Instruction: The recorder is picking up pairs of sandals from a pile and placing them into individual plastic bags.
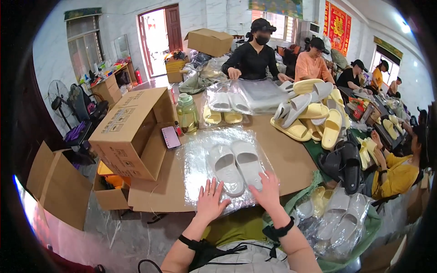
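Far left: a folded cardboard flat (58, 184) leans by the floor, with a standing fan (59, 96) behind it near the wall.
Big box: an open cardboard box (129, 132) lies on its side on the table's left end, flaps out toward the middle.
Phone: a phone with a pink screen (171, 137) is propped just beside the box's opening.
Bottle: a greenish water bottle (187, 113) stands upright right behind the phone.
Left hand: the left hand (210, 200) lies flat, fingers spread wide, pressing the near edge of the clear plastic bag (195, 159); it isn't gripping anything.
Slippers: the pair of white slippers (235, 166) sits inside that bag, side by side, toes toward the person, middle of the brown table (287, 159).
Right hand: the right hand (267, 191) is also open and flat, fingertips touching the toe of the right-side slipper through the plastic, nothing pinched.
Across the table: a person in black (253, 57) handles another clear bag.
Right side: a loose heap of yellow and grey slippers (312, 113), with more people seated beyond it.
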Available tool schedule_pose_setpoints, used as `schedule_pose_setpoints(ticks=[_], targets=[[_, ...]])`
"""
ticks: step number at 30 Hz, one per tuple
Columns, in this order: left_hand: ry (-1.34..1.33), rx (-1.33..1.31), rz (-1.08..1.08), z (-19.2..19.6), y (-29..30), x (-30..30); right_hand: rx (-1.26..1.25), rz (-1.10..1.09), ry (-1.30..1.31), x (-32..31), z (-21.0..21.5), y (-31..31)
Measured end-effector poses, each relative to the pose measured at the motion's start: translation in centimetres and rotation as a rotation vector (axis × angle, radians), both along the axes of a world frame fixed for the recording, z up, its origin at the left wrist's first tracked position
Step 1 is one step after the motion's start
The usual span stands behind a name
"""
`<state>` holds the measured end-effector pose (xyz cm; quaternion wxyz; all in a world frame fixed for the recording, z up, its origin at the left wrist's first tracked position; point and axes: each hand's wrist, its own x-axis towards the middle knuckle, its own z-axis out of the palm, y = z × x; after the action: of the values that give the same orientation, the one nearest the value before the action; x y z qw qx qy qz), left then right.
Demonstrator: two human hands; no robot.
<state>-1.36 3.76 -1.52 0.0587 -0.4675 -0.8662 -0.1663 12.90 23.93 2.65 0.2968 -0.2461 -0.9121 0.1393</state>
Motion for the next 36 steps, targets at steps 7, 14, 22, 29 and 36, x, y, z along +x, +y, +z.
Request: schedule_pose_setpoints(ticks=[7, 14, 22, 29, 36], targets=[[-0.055, -0.015, -0.024, 0.3, 0.1, 0.2, -0.078, 0.005, -0.03, -10.7, 1.2, 0.0], [-0.053, 0.058, 0.028, -0.6, 0.0, -1.0, -0.246, 0.019, -0.08, -15.2, 0.3, -0.4], [-0.148, 0.156, 0.033, 1.4, 0.7, 0.5, -0.136, -0.076, 0.003, -16.1, -2.6, 2.1], [-0.146, 0.174, 0.03, 0.6, -0.2, 0.4, -0.213, -0.04, 0.171, -8.2, -2.2, 4.0], [-0.151, 0.142, -0.002, 1.0, -0.1, 0.5, -0.239, -0.217, 0.11, 8.7, -1.9, 6.1]])
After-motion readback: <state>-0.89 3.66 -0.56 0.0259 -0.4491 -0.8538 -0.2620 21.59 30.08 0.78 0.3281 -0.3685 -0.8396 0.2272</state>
